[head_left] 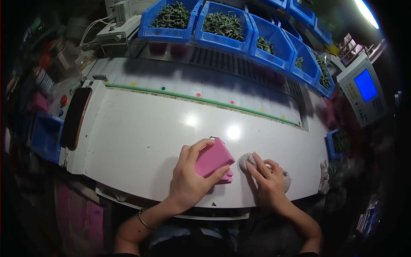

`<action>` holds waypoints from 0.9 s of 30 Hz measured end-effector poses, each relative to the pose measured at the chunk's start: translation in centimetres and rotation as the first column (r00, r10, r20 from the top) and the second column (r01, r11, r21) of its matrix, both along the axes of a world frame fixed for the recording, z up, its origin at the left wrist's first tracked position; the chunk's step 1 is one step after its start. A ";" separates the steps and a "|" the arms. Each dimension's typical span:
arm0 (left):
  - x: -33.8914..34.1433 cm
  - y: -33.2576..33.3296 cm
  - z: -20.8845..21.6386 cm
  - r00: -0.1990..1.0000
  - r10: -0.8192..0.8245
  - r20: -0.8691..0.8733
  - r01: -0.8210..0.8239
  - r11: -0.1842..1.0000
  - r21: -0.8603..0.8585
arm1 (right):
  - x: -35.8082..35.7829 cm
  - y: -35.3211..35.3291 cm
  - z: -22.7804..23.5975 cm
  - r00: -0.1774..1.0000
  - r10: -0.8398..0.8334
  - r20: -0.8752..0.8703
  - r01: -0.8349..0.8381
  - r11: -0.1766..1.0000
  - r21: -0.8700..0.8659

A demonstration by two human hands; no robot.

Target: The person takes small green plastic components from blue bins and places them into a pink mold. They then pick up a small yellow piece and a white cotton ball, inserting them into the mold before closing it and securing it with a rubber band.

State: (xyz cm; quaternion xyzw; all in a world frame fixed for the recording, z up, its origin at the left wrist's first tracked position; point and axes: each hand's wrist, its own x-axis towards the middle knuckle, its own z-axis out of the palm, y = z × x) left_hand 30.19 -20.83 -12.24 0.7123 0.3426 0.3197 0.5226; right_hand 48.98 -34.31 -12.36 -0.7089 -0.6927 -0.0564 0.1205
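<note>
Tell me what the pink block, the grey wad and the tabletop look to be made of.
Pink block, gripped by the left hand: probably moulded plastic or dense foam, matte, with crisp flat faces. Grey wad under the right hand: looks like soft cloth, crumpled and dull. White tabletop: smooth, glossy laminate or painted board, judging by the bright lamp reflections.

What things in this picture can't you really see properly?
- Head view: the grey cloth is mostly hidden under the right hand.
- The left hand covers part of the pink block.
- The green parts in the blue bins are too small to identify.
- The dark edges around the white table are too blurred to read.
</note>
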 end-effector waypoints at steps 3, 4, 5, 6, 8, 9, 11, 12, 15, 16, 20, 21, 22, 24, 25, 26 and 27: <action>0.5 -1.4 0.0 0.999 0.016 -0.050 -0.004 0.972 0.237 | -0.7 1.0 1.3 0.972 0.077 -0.223 -0.046 0.989 0.142; 0.6 -1.9 -0.4 0.998 0.038 -0.058 -0.017 0.946 0.322 | -1.5 1.8 2.6 0.847 0.050 -0.529 -0.002 0.996 0.091; 0.6 -2.3 -0.8 0.996 0.056 -0.062 -0.026 0.912 0.409 | -2.3 2.6 3.1 0.460 -0.058 -0.886 0.041 0.998 -0.044; 0.6 -2.6 -1.7 0.998 0.045 -0.032 -0.024 0.874 0.485 | -2.8 3.7 3.3 0.179 -0.182 -0.967 -0.010 0.982 -0.186; 0.7 -2.9 -0.6 0.999 0.034 0.031 -0.045 0.863 0.504 | -2.8 4.3 3.6 -0.113 -0.303 -0.946 -0.091 0.952 -0.294; 0.7 -2.9 -0.2 0.995 0.032 0.095 -0.077 0.854 0.515 | -2.7 4.3 3.5 0.062 -0.239 -0.969 -0.103 0.964 -0.244; -0.2 -2.0 -1.1 0.990 -0.003 0.144 -0.048 0.935 0.351 | -2.4 4.3 3.6 0.223 -0.170 -0.960 -0.142 0.968 -0.205; -0.4 -1.1 -1.1 0.951 -0.085 0.296 0.111 0.991 -0.072 | -2.4 4.1 4.4 0.415 -0.006 -0.910 -0.192 0.977 -0.093; -1.4 1.2 -1.1 0.871 -0.305 0.385 0.483 0.677 -0.555 | -3.6 3.7 6.1 0.709 0.305 -0.636 -0.320 0.943 0.095; -1.3 1.0 -1.7 0.820 -0.365 0.441 0.569 0.600 -0.562 | -4.2 3.7 6.0 0.770 0.359 -0.527 -0.326 0.932 0.158; -0.1 0.2 0.0 0.860 -0.203 0.469 0.505 0.474 -0.721 | -6.7 2.2 4.3 0.899 0.438 0.016 -0.420 0.851 0.316; 0.5 -0.1 1.0 0.906 -0.016 0.422 0.400 0.353 -0.846 | -7.6 1.7 4.2 0.899 0.415 0.137 -0.437 0.848 0.300; 1.0 -0.4 1.9 0.934 0.082 0.347 0.304 0.328 -0.894 | -8.2 1.5 3.3 0.873 0.446 0.199 -0.488 0.816 0.311; 1.0 -0.1 0.9 0.906 0.095 0.413 0.366 0.315 -0.876 | -8.4 1.3 3.2 0.883 0.446 0.148 -0.470 0.830 0.302; 1.0 0.0 0.3 0.872 0.110 0.477 0.427 0.306 -0.851 | -8.4 1.5 3.5 0.900 0.432 0.060 -0.428 0.847 0.316; 1.0 0.3 -0.2 0.862 0.118 0.494 0.442 0.302 -0.844 | -7.8 2.0 3.7 0.873 0.459 -0.165 -0.395 0.864 0.313; 0.7 0.4 -0.3 0.864 0.115 0.491 0.441 0.301 -0.846 | -6.8 2.4 4.2 0.801 0.461 -0.382 -0.363 0.881 0.302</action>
